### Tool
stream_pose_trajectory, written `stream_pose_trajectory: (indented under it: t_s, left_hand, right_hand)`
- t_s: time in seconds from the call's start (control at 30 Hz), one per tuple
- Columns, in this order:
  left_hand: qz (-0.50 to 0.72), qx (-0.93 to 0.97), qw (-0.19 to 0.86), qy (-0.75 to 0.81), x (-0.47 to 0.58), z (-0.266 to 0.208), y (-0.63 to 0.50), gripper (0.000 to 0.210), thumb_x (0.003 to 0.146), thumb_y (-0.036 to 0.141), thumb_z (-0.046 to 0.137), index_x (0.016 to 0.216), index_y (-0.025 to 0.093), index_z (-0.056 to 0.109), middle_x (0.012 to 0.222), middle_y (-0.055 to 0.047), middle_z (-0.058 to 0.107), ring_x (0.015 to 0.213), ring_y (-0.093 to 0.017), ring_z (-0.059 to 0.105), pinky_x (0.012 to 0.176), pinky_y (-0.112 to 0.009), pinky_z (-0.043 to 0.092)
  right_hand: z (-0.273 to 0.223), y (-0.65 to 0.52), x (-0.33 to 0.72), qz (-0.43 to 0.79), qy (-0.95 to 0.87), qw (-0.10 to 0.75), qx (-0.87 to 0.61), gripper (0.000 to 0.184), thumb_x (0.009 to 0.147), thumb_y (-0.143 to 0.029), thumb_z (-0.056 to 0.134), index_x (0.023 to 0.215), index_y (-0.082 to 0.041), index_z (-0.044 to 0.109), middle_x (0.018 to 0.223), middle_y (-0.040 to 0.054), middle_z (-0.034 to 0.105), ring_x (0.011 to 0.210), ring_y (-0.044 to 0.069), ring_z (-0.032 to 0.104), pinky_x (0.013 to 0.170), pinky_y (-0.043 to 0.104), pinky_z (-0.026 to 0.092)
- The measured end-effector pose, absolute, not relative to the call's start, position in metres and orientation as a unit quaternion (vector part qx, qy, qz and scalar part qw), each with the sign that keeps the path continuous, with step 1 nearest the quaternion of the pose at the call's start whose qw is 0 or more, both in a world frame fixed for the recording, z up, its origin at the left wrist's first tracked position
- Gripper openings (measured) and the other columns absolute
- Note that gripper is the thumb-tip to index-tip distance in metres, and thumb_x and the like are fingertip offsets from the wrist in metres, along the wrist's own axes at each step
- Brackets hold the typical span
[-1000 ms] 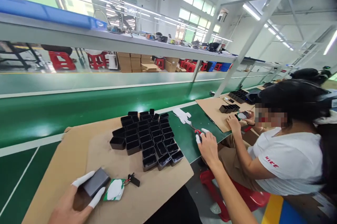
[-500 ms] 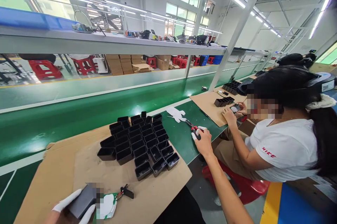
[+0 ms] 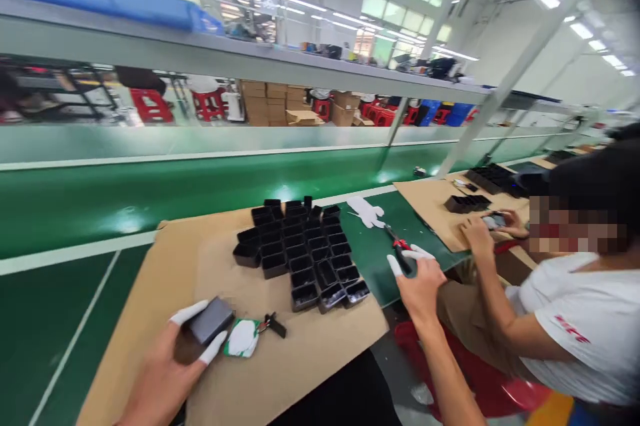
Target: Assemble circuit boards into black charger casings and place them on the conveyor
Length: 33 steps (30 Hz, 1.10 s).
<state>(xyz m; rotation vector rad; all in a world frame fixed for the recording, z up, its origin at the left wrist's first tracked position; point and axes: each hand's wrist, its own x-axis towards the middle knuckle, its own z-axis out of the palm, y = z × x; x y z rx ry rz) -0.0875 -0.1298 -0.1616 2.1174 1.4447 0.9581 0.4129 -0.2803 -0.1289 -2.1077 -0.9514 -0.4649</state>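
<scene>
My left hand [image 3: 167,369], with white finger covers, grips a dark grey plastic box [image 3: 213,321] between thumb and finger above the cardboard. Right beside the box is a green-edged white pouch-like piece [image 3: 243,338], wired to a small black connector [image 3: 277,326]. On the green tabletop lie pliers [image 3: 397,241] with red and black handles. My right hand [image 3: 423,286], also with white covers on thumb and fingers, is at the handle end, its fingers spread apart around the handles. Several open black boxes [image 3: 300,246] stand in rows on the cardboard.
A cardboard sheet [image 3: 330,333] covers the tabletop before me. A white glove [image 3: 367,211] lies beyond the pliers. To the right a co-worker in a white shirt [image 3: 585,326] handles a small device at another cardboard sheet [image 3: 425,206]. A green conveyor belt [image 3: 200,193] runs behind.
My right hand's fingers have opened from around the plier handles. The view has swung left, so things appear shifted right. My left hand still holds the grey box.
</scene>
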Motion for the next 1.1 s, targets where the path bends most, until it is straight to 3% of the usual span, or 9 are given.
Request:
stream_pose_trajectory:
  t_s: [0.1, 0.2, 0.33, 0.47, 0.6, 0.7, 0.8, 0.93, 1.1]
  left_hand:
    - [0.35, 0.755, 0.226, 0.507, -0.079, -0.146, -0.139, 0.057, 0.086, 0.054, 0.078, 0.134, 0.026, 0.066, 0.128, -0.009, 0.075, 0.118, -0.035, 0.072, 0.101, -0.052, 0.06]
    - [0.327, 0.768, 0.171, 0.524, -0.074, -0.136, -0.144, 0.054, 0.083, 0.048, 0.08, 0.132, 0.027, 0.071, 0.12, -0.01, 0.073, 0.118, -0.038, 0.064, 0.102, -0.056, 0.052]
    - [0.302, 0.754, 0.136, 0.567, -0.071, -0.131, -0.152, 0.053, 0.078, 0.038, 0.084, 0.129, 0.027, 0.071, 0.12, -0.01, 0.071, 0.115, -0.039, 0.059, 0.097, -0.054, 0.045]
    - [0.32, 0.74, 0.152, 0.572, -0.073, -0.127, -0.159, 0.055, 0.074, 0.025, 0.08, 0.128, 0.026, 0.068, 0.122, -0.009, 0.066, 0.118, -0.038, 0.058, 0.096, -0.051, 0.043]
    - [0.353, 0.717, 0.181, 0.573, -0.077, -0.126, -0.161, 0.059, 0.073, 0.02, 0.078, 0.13, 0.027, 0.064, 0.125, -0.009, 0.062, 0.125, -0.038, 0.059, 0.105, -0.054, 0.041]
    - [0.365, 0.707, 0.197, 0.573, -0.078, -0.126, -0.162, 0.058, 0.073, 0.017, 0.077, 0.129, 0.026, 0.062, 0.125, -0.009, 0.06, 0.129, -0.038, 0.058, 0.108, -0.054, 0.04]
    - [0.358, 0.71, 0.211, 0.568, -0.078, -0.124, -0.162, 0.057, 0.073, 0.016, 0.076, 0.128, 0.025, 0.063, 0.126, -0.01, 0.059, 0.129, -0.037, 0.058, 0.108, -0.053, 0.039]
    - [0.349, 0.711, 0.225, 0.567, -0.078, -0.12, -0.163, 0.056, 0.073, 0.014, 0.074, 0.127, 0.025, 0.063, 0.126, -0.009, 0.06, 0.128, -0.036, 0.058, 0.11, -0.054, 0.037]
    - [0.383, 0.687, 0.257, 0.562, -0.077, -0.117, -0.163, 0.051, 0.07, 0.016, 0.073, 0.12, 0.024, 0.065, 0.119, -0.009, 0.062, 0.124, -0.037, 0.06, 0.111, -0.058, 0.037]
  right_hand:
    - [-0.109, -0.302, 0.32, -0.165, -0.496, 0.445, -0.727, 0.015, 0.103, -0.041, 0.069, 0.104, -0.026, 0.069, 0.11, 0.0124, 0.076, 0.11, 0.035, 0.07, 0.106, 0.056, 0.046]
    - [-0.102, -0.315, 0.226, 0.065, -0.626, 0.442, -0.639, 0.001, 0.106, -0.03, 0.067, 0.107, -0.03, 0.067, 0.097, 0.0058, 0.074, 0.091, 0.028, 0.072, 0.084, 0.043, 0.058]
    - [-0.11, -0.305, 0.149, 0.127, -0.672, 0.368, -0.63, 0.03, 0.106, -0.039, 0.069, 0.132, -0.026, 0.06, 0.121, 0.0128, 0.072, 0.112, 0.032, 0.071, 0.093, 0.047, 0.061]
    - [-0.103, -0.27, 0.133, 0.053, -0.744, 0.231, -0.624, 0.042, 0.104, -0.034, 0.069, 0.143, -0.024, 0.055, 0.151, 0.0191, 0.063, 0.147, 0.043, 0.051, 0.115, 0.066, 0.045]
    - [-0.08, -0.232, 0.137, 0.097, -0.79, 0.128, -0.592, 0.013, 0.107, -0.031, 0.063, 0.115, -0.021, 0.065, 0.123, 0.0146, 0.074, 0.124, 0.037, 0.062, 0.114, 0.066, 0.04]
    - [-0.07, -0.211, 0.142, 0.123, -0.79, 0.129, -0.587, 0.022, 0.111, -0.034, 0.058, 0.095, -0.022, 0.066, 0.105, 0.0097, 0.074, 0.106, 0.029, 0.064, 0.106, 0.054, 0.044]
    - [-0.07, -0.2, 0.147, 0.162, -0.75, 0.164, -0.62, 0.03, 0.109, -0.026, 0.053, 0.08, -0.023, 0.061, 0.093, 0.0072, 0.069, 0.091, 0.025, 0.063, 0.081, 0.039, 0.047]
    - [-0.069, -0.202, 0.149, 0.185, -0.717, 0.207, -0.64, 0.024, 0.113, -0.026, 0.042, 0.103, -0.023, 0.064, 0.107, 0.0069, 0.075, 0.096, 0.023, 0.069, 0.084, 0.037, 0.05]
    - [-0.065, -0.217, 0.137, 0.186, -0.765, 0.136, -0.601, 0.021, 0.102, -0.042, 0.07, 0.11, -0.023, 0.066, 0.102, 0.0057, 0.072, 0.094, 0.029, 0.068, 0.083, 0.043, 0.049]
